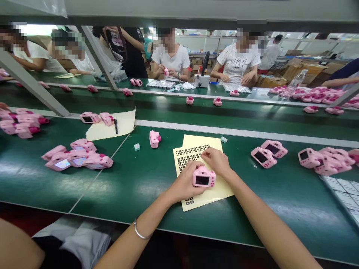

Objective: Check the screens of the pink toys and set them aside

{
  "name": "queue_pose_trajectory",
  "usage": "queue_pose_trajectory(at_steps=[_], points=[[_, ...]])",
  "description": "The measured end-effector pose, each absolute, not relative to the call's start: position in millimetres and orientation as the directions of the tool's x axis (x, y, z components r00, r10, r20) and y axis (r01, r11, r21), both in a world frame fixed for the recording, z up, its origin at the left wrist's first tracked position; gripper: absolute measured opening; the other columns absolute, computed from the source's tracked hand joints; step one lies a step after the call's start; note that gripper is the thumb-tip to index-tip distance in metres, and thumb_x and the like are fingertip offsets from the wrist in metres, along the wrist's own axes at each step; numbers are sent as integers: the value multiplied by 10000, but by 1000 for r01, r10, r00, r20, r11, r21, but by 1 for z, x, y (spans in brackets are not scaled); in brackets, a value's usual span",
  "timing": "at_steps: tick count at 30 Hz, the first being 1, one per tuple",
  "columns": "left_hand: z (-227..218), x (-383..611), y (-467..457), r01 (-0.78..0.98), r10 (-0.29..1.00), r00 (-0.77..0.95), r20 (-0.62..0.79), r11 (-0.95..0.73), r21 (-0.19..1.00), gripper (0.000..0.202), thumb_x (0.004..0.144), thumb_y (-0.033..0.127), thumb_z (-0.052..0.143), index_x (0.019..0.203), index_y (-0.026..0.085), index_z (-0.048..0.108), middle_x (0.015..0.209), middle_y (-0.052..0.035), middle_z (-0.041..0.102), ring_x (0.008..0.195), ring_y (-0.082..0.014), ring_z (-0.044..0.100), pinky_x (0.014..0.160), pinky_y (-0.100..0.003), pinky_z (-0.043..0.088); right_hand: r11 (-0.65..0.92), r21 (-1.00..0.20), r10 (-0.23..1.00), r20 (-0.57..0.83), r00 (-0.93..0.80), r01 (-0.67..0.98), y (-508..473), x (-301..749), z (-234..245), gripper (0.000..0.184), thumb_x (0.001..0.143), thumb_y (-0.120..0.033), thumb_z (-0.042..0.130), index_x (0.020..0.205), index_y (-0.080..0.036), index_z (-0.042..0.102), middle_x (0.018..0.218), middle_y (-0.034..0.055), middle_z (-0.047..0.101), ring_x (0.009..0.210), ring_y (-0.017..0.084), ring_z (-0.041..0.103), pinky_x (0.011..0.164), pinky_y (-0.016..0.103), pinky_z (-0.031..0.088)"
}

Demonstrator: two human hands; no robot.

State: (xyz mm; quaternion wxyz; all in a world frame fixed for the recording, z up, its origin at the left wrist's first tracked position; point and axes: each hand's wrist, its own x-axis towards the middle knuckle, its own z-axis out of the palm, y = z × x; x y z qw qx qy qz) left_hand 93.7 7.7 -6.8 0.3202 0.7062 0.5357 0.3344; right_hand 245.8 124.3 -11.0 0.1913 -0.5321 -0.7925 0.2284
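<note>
A pink toy camera point(202, 180) with a dark screen is gripped from its left side by my left hand point(186, 182), the screen facing me. Beneath it lies a yellow sheet of stickers point(187, 207) with rows of small black square frames. My right hand point(215, 160) is at the sheet's upper rows, fingertips pinched together against it; anything between them is too small to make out. Another yellow sheet point(202, 139) shows partly underneath. Two pink toy cameras point(263, 156) rest to the right, and one more pink camera point(154, 139) stands to the left.
On the green bench point(134, 186), lit pink cameras point(80, 158) cluster at left and more cameras point(327, 160) at right. A white-gridded tray point(344, 196) sits at the right edge. A black pen point(116, 126) lies on paper. Beyond the belt point(157, 108), several people work.
</note>
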Motion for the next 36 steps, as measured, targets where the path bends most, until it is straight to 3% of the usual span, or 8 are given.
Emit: queue_pose_trajectory(at_steps=[9, 14, 17, 22, 36], points=[[-7, 85, 15, 445, 993, 21, 115, -112, 889, 690, 598, 375, 835, 1213, 233, 556, 1194, -44, 555, 1063, -172, 568, 914, -302, 497, 328, -654, 897, -11, -441, 682, 141, 235, -7, 86, 786, -233, 610, 741, -170, 647, 787, 31, 665, 677, 132, 546, 587, 235, 326], [-9, 87, 15, 496, 988, -15, 151, -123, 860, 698, 613, 407, 817, 1231, 214, 558, 1155, -66, 533, 1068, -184, 555, 958, -346, 493, 385, -771, 880, 142, -453, 506, 107, 253, 13, 214, 908, -335, 487, 884, -153, 597, 889, 51, 661, 779, 126, 580, 689, 234, 426], [-7, 91, 14, 503, 973, 1, 232, -201, 841, 624, 636, 369, 790, 1190, 194, 562, 1163, -70, 554, 1078, -185, 557, 952, -332, 494, 442, -804, 844, 222, -488, 398, 79, 259, 21, 201, 904, -347, 501, 871, -168, 584, 790, 23, 625, 703, 117, 543, 653, 233, 405], [2, 98, 10, 486, 974, 35, 222, -211, 848, 582, 664, 332, 757, 1191, 198, 549, 1152, -58, 610, 1012, -176, 596, 855, -287, 510, 462, -750, 851, 224, -475, 474, 61, 259, 23, 197, 919, -351, 485, 865, -182, 569, 801, 22, 618, 704, 127, 525, 630, 242, 356], [13, 100, 1, 541, 957, 56, 286, -270, 797, 580, 674, 289, 749, 1206, 218, 530, 1177, -52, 587, 1057, -181, 571, 893, -302, 490, 428, -779, 869, 216, -445, 458, 55, 259, 32, 204, 907, -354, 501, 836, -181, 581, 793, 17, 619, 686, 119, 526, 616, 234, 351]])
